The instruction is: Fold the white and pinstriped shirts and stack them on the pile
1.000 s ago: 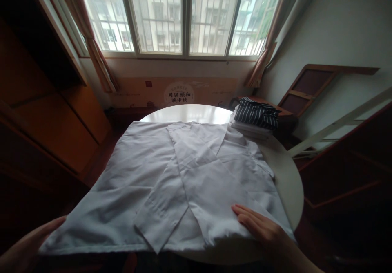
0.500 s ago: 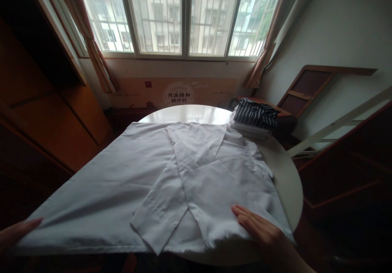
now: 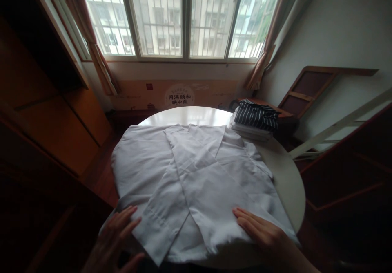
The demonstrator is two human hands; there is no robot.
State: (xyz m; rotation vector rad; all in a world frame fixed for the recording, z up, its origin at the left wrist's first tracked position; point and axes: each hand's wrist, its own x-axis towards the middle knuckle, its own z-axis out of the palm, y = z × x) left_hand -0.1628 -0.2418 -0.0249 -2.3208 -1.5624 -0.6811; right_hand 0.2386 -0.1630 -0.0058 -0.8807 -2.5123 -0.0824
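A white shirt (image 3: pixel 196 183) lies spread flat over the round worktop (image 3: pixel 288 175), its two sleeves folded inward and crossing over the middle of the cloth. The left hand (image 3: pixel 118 236) rests palm down at the near left edge of the shirt, fingers spread and extended, gripping nothing, its fingertips on the fabric beside the end of one sleeve. The right hand (image 3: pixel 263 234) lies flat and open on the near right corner of the shirt, fingers together and pointing left, pressing the cloth to the worktop. A folded striped garment (image 3: pixel 255 115) sits on a small stack at the far right edge, just beside the shirt.
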